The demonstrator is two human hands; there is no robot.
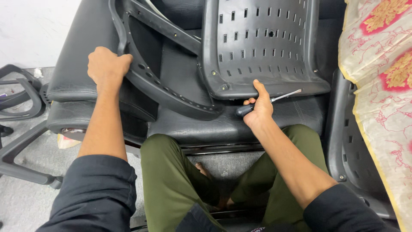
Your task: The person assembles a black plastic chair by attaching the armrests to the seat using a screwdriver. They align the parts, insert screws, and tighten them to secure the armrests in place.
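My left hand (107, 64) grips the curved black plastic frame (171, 92) of a chair part, at its upper left bend. My right hand (257, 107) holds a screwdriver (274, 99) with a black handle; its metal shaft points right. The thumb of that hand rests on the lower edge of a black slotted plastic panel (262, 43). Both parts lie on a black leather chair seat (214, 124) in front of my knees, which are in green trousers.
A black chair base with legs (17, 99) lies on the grey floor at left. Another slotted black plastic panel (352, 146) stands at right beside a cream cloth with red and gold flowers (382, 73).
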